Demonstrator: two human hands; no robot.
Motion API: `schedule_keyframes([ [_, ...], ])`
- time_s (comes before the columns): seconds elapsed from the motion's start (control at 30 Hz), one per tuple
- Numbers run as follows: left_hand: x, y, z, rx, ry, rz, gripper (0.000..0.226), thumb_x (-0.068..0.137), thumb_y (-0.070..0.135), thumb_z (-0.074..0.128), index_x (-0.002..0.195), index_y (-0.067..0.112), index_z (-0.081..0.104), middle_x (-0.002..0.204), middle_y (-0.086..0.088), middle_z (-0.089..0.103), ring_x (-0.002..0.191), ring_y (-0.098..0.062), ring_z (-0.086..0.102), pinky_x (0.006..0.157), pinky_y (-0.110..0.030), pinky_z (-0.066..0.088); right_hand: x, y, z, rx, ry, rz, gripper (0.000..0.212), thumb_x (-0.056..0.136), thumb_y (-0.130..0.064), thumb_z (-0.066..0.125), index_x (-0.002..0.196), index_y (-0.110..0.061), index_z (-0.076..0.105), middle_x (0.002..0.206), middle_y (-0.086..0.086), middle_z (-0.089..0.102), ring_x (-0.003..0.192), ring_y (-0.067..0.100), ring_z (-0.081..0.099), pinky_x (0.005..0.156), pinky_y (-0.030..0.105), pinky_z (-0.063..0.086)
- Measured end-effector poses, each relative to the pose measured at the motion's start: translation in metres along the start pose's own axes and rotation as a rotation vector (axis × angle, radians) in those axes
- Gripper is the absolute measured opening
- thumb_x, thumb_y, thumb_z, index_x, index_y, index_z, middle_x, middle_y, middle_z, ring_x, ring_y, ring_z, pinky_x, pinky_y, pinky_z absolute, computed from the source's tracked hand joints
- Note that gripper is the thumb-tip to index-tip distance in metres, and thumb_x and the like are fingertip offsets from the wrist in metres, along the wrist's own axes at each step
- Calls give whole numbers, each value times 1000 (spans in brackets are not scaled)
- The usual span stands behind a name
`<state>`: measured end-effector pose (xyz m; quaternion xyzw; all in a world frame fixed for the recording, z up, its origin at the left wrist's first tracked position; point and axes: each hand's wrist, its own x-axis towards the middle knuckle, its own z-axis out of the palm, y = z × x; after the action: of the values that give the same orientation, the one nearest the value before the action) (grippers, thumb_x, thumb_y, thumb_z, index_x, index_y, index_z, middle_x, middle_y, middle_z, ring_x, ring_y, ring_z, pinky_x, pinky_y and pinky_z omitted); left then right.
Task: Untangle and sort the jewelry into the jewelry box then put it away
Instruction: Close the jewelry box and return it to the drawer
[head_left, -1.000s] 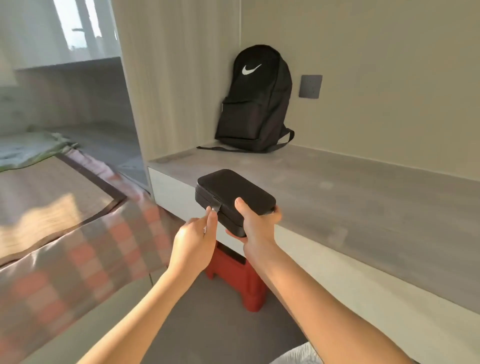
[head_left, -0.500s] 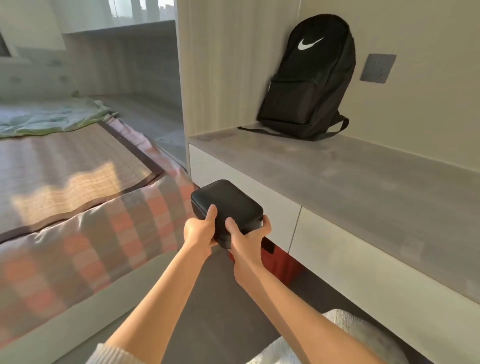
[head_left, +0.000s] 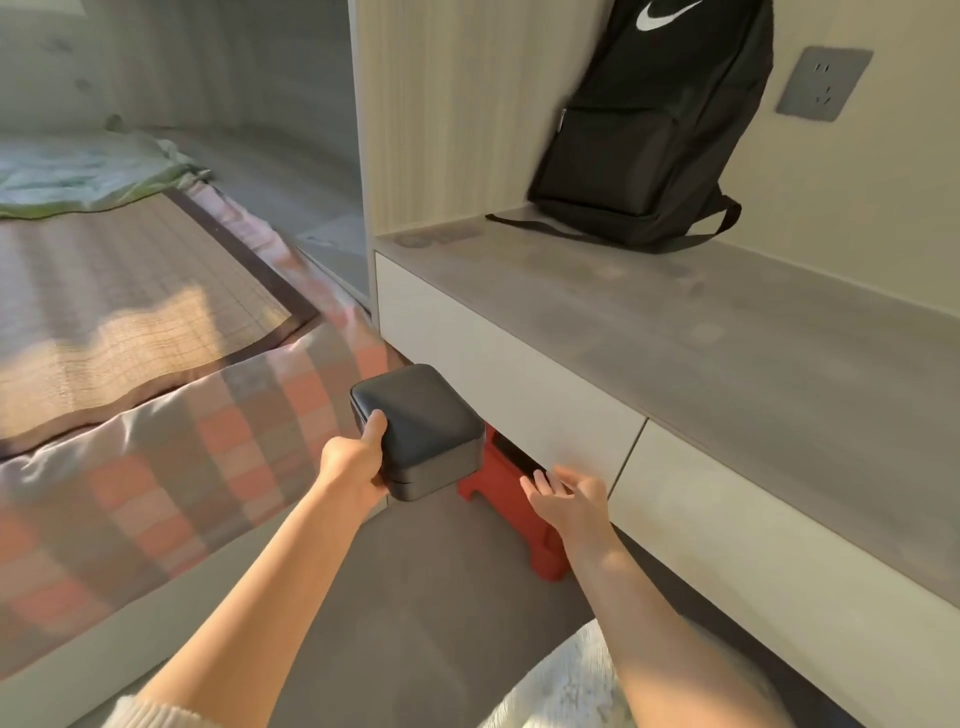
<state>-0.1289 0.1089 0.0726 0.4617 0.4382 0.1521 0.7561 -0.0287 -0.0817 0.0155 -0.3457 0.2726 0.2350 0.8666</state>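
Observation:
The black zipped jewelry box (head_left: 421, 423) is closed and hangs in the air below the desk's edge, in front of the white drawer front (head_left: 498, 384). My left hand (head_left: 356, 460) grips its near left corner, thumb on the lid. My right hand (head_left: 566, 493) holds nothing; its fingers are spread and reach under the bottom edge of that drawer front, close to the gap between the two drawers. No jewelry shows.
A black backpack (head_left: 649, 130) leans against the wall on the grey desk top (head_left: 727, 332). A red stool (head_left: 509, 499) stands on the floor under the drawers. The bed with a checked cover (head_left: 171, 457) lies to the left. A second drawer front (head_left: 753, 535) is to the right.
My right hand has let go of the box and moved right to the drawer's lower edge. The box has come lower and now rests in my left hand alone.

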Motion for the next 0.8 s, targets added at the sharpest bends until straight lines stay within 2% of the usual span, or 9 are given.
schedule_keyframes([
  [0.07, 2, 6, -1, 8, -11, 13, 39, 90, 28, 60, 110, -3, 49, 92, -11, 60, 84, -30, 59, 76, -41, 50, 6, 1, 5, 144, 40, 9, 42, 96, -3, 37, 137, -2, 35, 147, 14, 35, 137, 31, 32, 110, 43, 32],
  [0.13, 4, 12, -1, 25, -4, 35, 40, 89, 28, 61, 111, -4, 50, 101, -13, 61, 89, -31, 60, 77, -41, 51, 12, 4, 10, 179, 97, 10, 39, 92, 1, 40, 129, -9, 43, 145, 8, 37, 137, 29, 32, 112, 47, 27],
  [0.23, 2, 20, -3, 33, -14, 52, 34, 90, 28, 60, 104, -1, 49, 94, -11, 60, 89, -31, 60, 77, -45, 52, 14, 8, 9, 333, 42, 53, 24, 91, 2, 39, 112, -6, 48, 143, 7, 39, 135, 29, 34, 111, 49, 27],
  [0.33, -2, 28, -4, 53, -21, 53, 33, 90, 30, 58, 103, 0, 49, 91, -12, 61, 77, -29, 62, 69, -48, 53, 8, 11, 9, 312, 65, 42, 33, 90, 4, 35, 119, -7, 44, 144, 9, 38, 135, 29, 35, 110, 52, 27],
  [0.4, -5, 33, -5, 71, -22, 73, 34, 91, 30, 58, 105, 0, 50, 88, -11, 62, 70, -26, 61, 54, -42, 50, 5, 13, 8, 295, 65, 29, 47, 86, 7, 33, 128, -10, 41, 146, 9, 37, 134, 30, 36, 110, 55, 25],
  [0.5, -10, 41, -5, 81, -31, 115, 34, 91, 30, 57, 107, 1, 50, 91, -11, 62, 68, -24, 61, 48, -37, 46, 4, 18, 3, 227, 19, 9, 63, 80, 9, 30, 140, -12, 32, 147, 8, 34, 134, 28, 37, 109, 61, 19],
  [0.6, -12, 49, -7, 95, -36, 145, 31, 91, 30, 57, 104, 2, 51, 85, -8, 61, 68, -23, 60, 51, -37, 47, 2, 23, 0, 208, -10, 10, 66, 78, 9, 30, 142, -11, 29, 147, 9, 33, 134, 29, 37, 108, 65, 15],
  [0.73, -13, 64, -11, 108, -26, 175, 25, 91, 32, 57, 92, 6, 53, 86, -6, 61, 74, -23, 60, 71, -42, 50, -1, 28, -2, 160, -17, 23, 64, 78, 7, 32, 139, -9, 32, 146, 9, 35, 133, 27, 38, 108, 67, 14],
  [0.8, -14, 72, -12, 100, -36, 199, 23, 91, 31, 56, 99, 10, 55, 93, -6, 63, 81, -25, 61, 77, -44, 50, -2, 29, -3, 151, -20, 35, 59, 79, 5, 34, 136, -9, 36, 146, 9, 34, 134, 27, 37, 108, 67, 13],
])
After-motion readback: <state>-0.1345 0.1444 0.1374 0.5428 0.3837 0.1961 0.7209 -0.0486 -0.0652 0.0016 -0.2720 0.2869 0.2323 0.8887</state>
